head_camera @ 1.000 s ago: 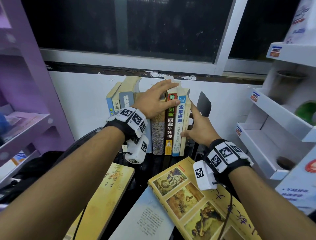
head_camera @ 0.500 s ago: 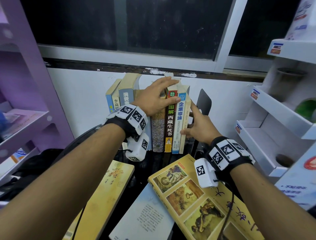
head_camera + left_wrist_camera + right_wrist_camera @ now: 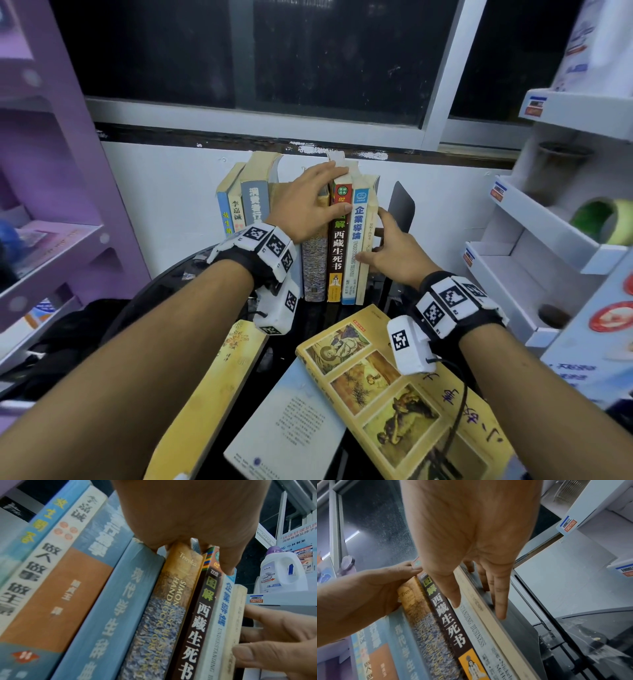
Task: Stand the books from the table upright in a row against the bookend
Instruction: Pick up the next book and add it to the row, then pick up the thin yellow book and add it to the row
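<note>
The row of books (image 3: 329,240) is held upright on the table, near the black bookend (image 3: 402,209). Since a moment ago little is changed: the left hand (image 3: 308,202) remains spread over the tops, the right hand (image 3: 394,253) flat against the last cover. Three books are judged still waiting.

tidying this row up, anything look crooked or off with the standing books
Yes: the leftmost books lean right rather than standing straight, and a gap separates the cream book at the row's right end from the black bookend.
</note>
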